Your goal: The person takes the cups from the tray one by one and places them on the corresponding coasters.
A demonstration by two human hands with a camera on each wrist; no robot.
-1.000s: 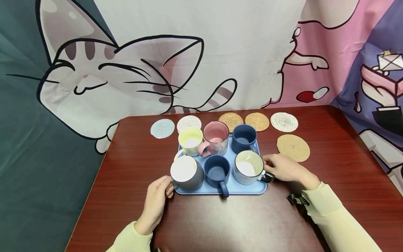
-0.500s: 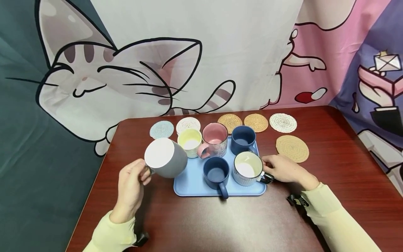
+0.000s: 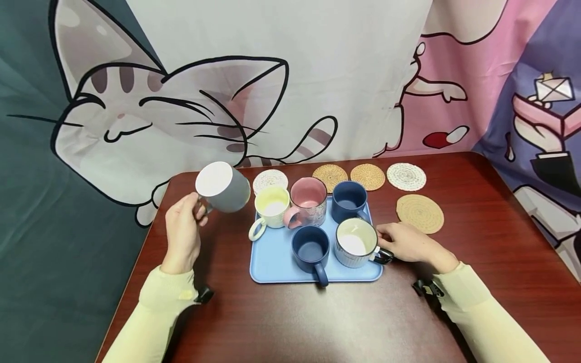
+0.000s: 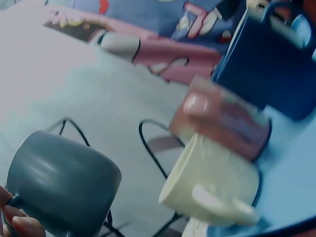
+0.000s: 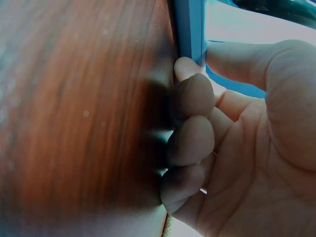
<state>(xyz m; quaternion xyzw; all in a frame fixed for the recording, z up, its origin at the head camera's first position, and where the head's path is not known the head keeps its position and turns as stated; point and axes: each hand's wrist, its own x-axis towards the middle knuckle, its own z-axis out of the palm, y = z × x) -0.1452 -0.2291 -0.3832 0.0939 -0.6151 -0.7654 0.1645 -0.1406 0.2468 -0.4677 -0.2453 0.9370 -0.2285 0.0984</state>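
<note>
My left hand (image 3: 183,229) grips the handle of a grey mug (image 3: 228,190) with a white inside, holding it tilted in the air left of the tray; in the left wrist view the same grey mug (image 4: 64,182) shows its side. A light blue tray (image 3: 272,259) carries a pale yellow mug (image 3: 272,214), a pink mug (image 3: 313,204), two dark blue mugs, one at the back (image 3: 348,204) and one in front (image 3: 310,252), and a cream mug (image 3: 349,252) with a black handle. At the tray's right edge, my right hand (image 3: 410,243) pinches the rim (image 5: 190,29) between thumb and fingers.
Behind the tray lie a white coaster (image 3: 270,180), two tan coasters (image 3: 330,177) (image 3: 368,176) and another white coaster (image 3: 406,177). A larger straw coaster (image 3: 419,214) sits at the right. A cartoon-printed cloth (image 3: 354,75) hangs behind the brown table (image 3: 345,322).
The left hand has lifted the grey mug off the tray's front left corner and carried it left and back; it now covers the light blue coaster. The right hand stays at the tray.
</note>
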